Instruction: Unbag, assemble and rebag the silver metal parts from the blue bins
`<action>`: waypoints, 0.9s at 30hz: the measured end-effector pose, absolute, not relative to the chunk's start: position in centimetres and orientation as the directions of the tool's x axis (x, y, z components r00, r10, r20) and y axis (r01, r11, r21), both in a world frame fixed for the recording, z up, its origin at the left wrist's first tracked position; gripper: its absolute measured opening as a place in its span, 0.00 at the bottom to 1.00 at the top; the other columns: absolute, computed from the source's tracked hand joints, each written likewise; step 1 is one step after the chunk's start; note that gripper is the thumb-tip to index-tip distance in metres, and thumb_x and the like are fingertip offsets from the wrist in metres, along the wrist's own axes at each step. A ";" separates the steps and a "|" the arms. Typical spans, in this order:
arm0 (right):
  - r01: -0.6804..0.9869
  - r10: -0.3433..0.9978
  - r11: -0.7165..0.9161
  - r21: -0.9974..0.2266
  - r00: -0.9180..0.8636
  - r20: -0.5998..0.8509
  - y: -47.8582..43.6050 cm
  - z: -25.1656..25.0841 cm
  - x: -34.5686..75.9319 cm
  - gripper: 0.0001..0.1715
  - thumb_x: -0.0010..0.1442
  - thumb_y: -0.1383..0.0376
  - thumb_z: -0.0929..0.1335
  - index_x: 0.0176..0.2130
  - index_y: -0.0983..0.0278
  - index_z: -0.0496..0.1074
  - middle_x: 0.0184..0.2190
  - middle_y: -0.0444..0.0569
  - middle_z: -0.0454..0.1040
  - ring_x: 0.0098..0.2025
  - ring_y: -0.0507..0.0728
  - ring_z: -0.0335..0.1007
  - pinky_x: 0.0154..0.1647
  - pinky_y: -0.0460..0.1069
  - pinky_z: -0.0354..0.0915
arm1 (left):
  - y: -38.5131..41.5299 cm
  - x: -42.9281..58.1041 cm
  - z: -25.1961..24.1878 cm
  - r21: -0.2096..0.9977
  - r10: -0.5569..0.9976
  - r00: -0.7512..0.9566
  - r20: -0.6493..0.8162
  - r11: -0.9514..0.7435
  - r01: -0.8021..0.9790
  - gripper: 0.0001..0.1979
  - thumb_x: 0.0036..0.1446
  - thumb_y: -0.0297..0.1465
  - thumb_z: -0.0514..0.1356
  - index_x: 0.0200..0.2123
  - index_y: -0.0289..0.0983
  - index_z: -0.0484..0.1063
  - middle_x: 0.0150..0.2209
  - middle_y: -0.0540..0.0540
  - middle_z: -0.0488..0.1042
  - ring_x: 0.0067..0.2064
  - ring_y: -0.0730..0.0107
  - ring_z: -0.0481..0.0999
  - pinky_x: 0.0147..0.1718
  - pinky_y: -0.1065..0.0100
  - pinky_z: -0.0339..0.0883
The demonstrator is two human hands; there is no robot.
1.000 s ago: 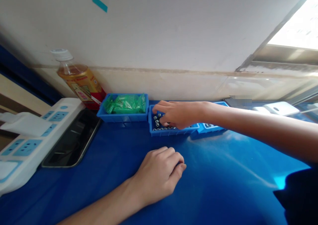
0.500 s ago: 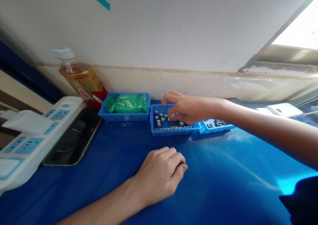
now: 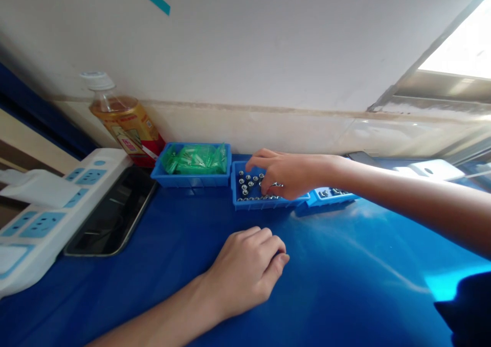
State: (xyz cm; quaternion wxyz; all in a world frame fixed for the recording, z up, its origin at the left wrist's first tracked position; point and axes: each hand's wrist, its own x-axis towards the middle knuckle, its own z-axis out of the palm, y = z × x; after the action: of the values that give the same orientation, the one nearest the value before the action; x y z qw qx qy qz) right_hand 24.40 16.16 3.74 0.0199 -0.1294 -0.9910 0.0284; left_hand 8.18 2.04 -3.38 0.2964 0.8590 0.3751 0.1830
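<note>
My right hand [image 3: 282, 176] reaches into the middle blue tray [image 3: 268, 204], palm down. Its thumb and forefinger are apart, with a gap between them over the small silver nut-like metal parts [image 3: 244, 187]. Several of these stand loose in the tray, and others line up along its front wall. The hand covers the right half of that tray. My left hand [image 3: 251, 265] rests on the blue tabletop [image 3: 330, 285] in front of the trays. Its fingers are curled in with the thumb against them, and whatever may be inside is hidden.
Left of the middle tray is a blue tray [image 3: 192, 181] of green plastic packets [image 3: 195, 159]. On the right, another blue tray [image 3: 326, 201] holds dark small parts. A bottle [image 3: 125, 122], a phone [image 3: 111, 219] and a white power strip [image 3: 49, 224] are at the left.
My right hand has moved slightly left and down toward the front of the middle tray, covering more of the parts on its right side. My left hand stays put.
</note>
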 end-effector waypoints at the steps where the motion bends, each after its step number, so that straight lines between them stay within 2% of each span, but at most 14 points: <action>1: 0.250 0.253 0.966 -0.063 -0.966 0.045 16.1 3.7 24.6 0.07 0.48 0.69 0.73 0.26 0.55 0.79 0.48 0.46 0.72 0.51 0.60 0.61 0.43 0.52 0.67 | 2.0 8.2 -3.4 0.646 0.754 0.651 0.093 -0.543 0.536 0.09 0.64 0.33 0.51 0.34 0.40 0.69 0.33 0.52 0.74 0.35 0.71 0.71 0.33 0.68 0.59; 10: 0.354 0.351 0.935 -0.013 -0.930 -0.105 15.3 4.6 26.7 0.07 0.50 0.70 0.72 0.29 0.58 0.80 0.51 0.50 0.70 0.57 0.64 0.55 0.49 0.55 0.65 | 2.0 8.1 -3.6 0.632 0.749 0.656 0.093 -0.553 0.542 0.09 0.64 0.33 0.51 0.35 0.40 0.69 0.34 0.52 0.74 0.35 0.71 0.71 0.34 0.67 0.59; 17: 0.383 0.380 0.924 -0.017 -0.921 -0.089 15.2 4.6 27.8 0.10 0.52 0.71 0.70 0.34 0.59 0.80 0.54 0.51 0.67 0.58 0.64 0.55 0.51 0.57 0.64 | 2.0 8.1 -3.4 0.637 0.753 0.651 0.100 -0.551 0.539 0.09 0.64 0.33 0.51 0.35 0.40 0.69 0.34 0.52 0.74 0.35 0.71 0.71 0.33 0.68 0.60; 20: 0.409 0.403 0.911 -0.053 -0.910 -0.101 15.0 4.7 28.3 0.14 0.51 0.74 0.68 0.34 0.59 0.80 0.55 0.51 0.66 0.58 0.64 0.54 0.52 0.58 0.64 | 2.0 8.1 -3.4 0.634 0.750 0.653 0.105 -0.556 0.538 0.09 0.64 0.33 0.51 0.34 0.40 0.70 0.33 0.52 0.74 0.34 0.71 0.71 0.33 0.68 0.60; 23: 0.439 0.440 0.895 -0.078 -0.898 -0.016 13.7 4.4 28.7 0.19 0.52 0.76 0.65 0.36 0.59 0.79 0.55 0.52 0.65 0.58 0.64 0.54 0.55 0.60 0.62 | 2.0 8.2 -3.4 0.631 0.751 0.652 0.106 -0.558 0.539 0.09 0.64 0.33 0.51 0.34 0.40 0.70 0.33 0.52 0.74 0.35 0.70 0.71 0.34 0.68 0.60; 25: 0.516 0.523 0.852 -0.085 -0.842 0.134 12.0 3.4 28.9 0.19 0.56 0.75 0.63 0.41 0.61 0.78 0.53 0.54 0.65 0.57 0.63 0.55 0.55 0.61 0.62 | 1.9 8.2 -3.4 0.630 0.755 0.646 0.109 -0.555 0.543 0.09 0.64 0.33 0.51 0.35 0.40 0.70 0.33 0.51 0.74 0.35 0.70 0.72 0.34 0.68 0.61; 27: 0.631 0.627 0.769 -0.101 -0.714 0.311 10.0 1.8 29.2 0.16 0.59 0.70 0.63 0.44 0.61 0.76 0.50 0.55 0.66 0.53 0.63 0.58 0.52 0.61 0.63 | 1.9 8.2 -3.2 0.640 0.755 0.646 0.111 -0.552 0.535 0.09 0.64 0.32 0.51 0.35 0.40 0.71 0.33 0.51 0.74 0.35 0.70 0.72 0.35 0.68 0.62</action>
State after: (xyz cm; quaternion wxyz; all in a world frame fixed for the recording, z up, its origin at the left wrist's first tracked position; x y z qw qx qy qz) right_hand 29.17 9.95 1.84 0.1656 -0.3399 -0.9257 -0.0062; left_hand 8.18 1.93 -3.24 0.2889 0.8601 0.3749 0.1904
